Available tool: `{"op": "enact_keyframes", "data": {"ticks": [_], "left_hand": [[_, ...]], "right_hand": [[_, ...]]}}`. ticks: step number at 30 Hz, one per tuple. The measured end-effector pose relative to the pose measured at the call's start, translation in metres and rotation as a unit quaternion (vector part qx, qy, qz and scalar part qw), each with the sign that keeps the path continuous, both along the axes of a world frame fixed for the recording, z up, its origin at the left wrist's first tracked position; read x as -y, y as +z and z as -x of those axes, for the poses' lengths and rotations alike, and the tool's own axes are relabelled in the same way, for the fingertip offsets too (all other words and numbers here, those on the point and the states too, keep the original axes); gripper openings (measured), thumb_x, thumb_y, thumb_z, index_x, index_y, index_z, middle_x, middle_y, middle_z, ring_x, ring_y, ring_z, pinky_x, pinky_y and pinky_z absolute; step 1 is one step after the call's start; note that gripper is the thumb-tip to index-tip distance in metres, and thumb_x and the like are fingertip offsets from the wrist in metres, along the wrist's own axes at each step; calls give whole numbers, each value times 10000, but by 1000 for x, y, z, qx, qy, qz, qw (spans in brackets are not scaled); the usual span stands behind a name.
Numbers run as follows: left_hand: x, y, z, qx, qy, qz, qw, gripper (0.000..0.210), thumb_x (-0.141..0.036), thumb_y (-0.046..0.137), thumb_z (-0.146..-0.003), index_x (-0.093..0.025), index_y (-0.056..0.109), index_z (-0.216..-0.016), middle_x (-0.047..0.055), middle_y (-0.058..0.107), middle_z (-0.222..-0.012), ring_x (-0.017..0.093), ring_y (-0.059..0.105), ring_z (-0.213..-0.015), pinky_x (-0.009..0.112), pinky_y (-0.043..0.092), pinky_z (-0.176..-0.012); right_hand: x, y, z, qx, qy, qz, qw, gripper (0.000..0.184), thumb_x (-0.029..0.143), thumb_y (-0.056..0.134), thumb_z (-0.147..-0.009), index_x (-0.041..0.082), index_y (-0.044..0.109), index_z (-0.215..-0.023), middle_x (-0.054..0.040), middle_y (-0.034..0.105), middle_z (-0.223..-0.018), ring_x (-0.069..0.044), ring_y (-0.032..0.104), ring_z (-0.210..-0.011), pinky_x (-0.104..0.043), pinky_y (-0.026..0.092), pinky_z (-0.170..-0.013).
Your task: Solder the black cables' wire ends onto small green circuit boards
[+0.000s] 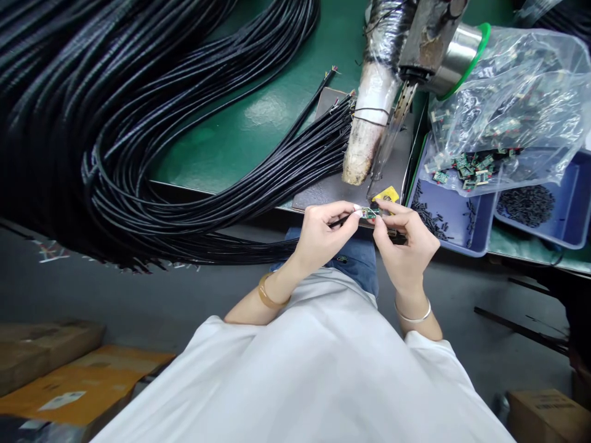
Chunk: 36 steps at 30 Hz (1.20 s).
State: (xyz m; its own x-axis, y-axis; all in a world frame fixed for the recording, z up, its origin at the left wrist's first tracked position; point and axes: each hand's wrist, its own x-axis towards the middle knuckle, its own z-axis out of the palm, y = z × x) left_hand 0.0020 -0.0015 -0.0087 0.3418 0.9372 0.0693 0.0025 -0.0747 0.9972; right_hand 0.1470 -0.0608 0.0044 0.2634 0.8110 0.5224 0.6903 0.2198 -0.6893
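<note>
My left hand (330,231) pinches the end of a black cable (340,220), close to its thin bared wires. Facing it, my right hand (402,240) grips a small green circuit board (369,213) between thumb and fingers. Wires and board meet between my fingertips; whether they are joined I cannot tell. Just above the board lies a yellow piece (386,195) on a dark plate (318,192). A soldering iron (385,144) hangs tip-down from a metal holder above my hands, beside a plastic-wrapped tube (368,132) with a scorched end.
Large bundles of black cables (184,123) cover the left of the green table (272,117). At right, blue trays (466,224) hold small black tubes, and a clear bag (521,111) contains several boards. A spool (462,58) stands behind. Cardboard boxes (83,381) sit at lower left.
</note>
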Motion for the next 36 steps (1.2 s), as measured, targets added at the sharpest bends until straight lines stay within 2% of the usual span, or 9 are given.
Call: {"op": "enact_keyframes", "data": {"ticks": [4,7,13,18,22,26,32,36], "left_hand": [[-8,2,-2,21,-16,24,999,160,-251,662,-872,-129,762,-844,37,753,-794,112,664,-666,199,544,-659],[-13,2,-4,8,-3,9,1000,166,-251,659,-870,-128,765,-840,37,759,-809,125,683,-717,204,555,-693],[-13,5,-5,-8,20,-14,1000,151,-240,655,-877,-125,750,-856,30,737,-781,106,659,-691,175,526,-643],[-5,6,-6,-21,76,-30,996,87,-214,667,-868,-150,680,-925,-25,625,-680,62,554,-588,149,458,-573],[1,2,-6,-41,101,-46,993,77,-232,666,-876,-154,663,-874,3,663,-754,79,597,-640,161,476,-598],[3,0,-4,-56,104,-75,990,66,-217,678,-868,-152,689,-868,21,686,-802,87,614,-661,171,485,-614],[7,-3,-4,-49,114,-67,990,95,-245,688,-867,-165,671,-915,9,693,-801,71,588,-605,161,459,-560],[9,-3,-4,-52,106,-71,990,75,-234,676,-872,-163,676,-896,14,696,-814,75,592,-616,165,461,-567]], "right_hand": [[-5,4,-2,-2,8,13,1000,96,156,676,-879,231,629,-843,-42,783,-1061,-206,770,-964,-317,658,-771],[-10,5,-3,3,12,17,1000,90,160,666,-885,227,630,-836,-41,782,-1052,-209,766,-986,-324,658,-770],[-15,7,-3,16,16,5,1000,105,143,671,-874,231,628,-836,-39,783,-1044,-219,760,-1014,-359,648,-829],[-13,5,-3,-26,23,24,999,102,139,681,-865,221,634,-827,-38,783,-1059,-187,772,-922,-298,654,-756],[-9,1,-1,-31,14,34,999,78,168,676,-878,223,637,-838,-53,778,-1078,-186,770,-897,-292,660,-728],[-6,0,1,-55,14,27,998,79,161,680,-876,224,644,-847,-47,776,-1080,-174,765,-906,-274,661,-729],[-5,2,-1,-133,20,75,988,52,197,682,-882,205,648,-844,-52,769,-1096,-160,766,-852,-272,669,-731],[-4,2,-2,-149,20,83,985,61,195,693,-873,198,650,-830,-50,767,-1088,-152,765,-844,-258,666,-734]]}}
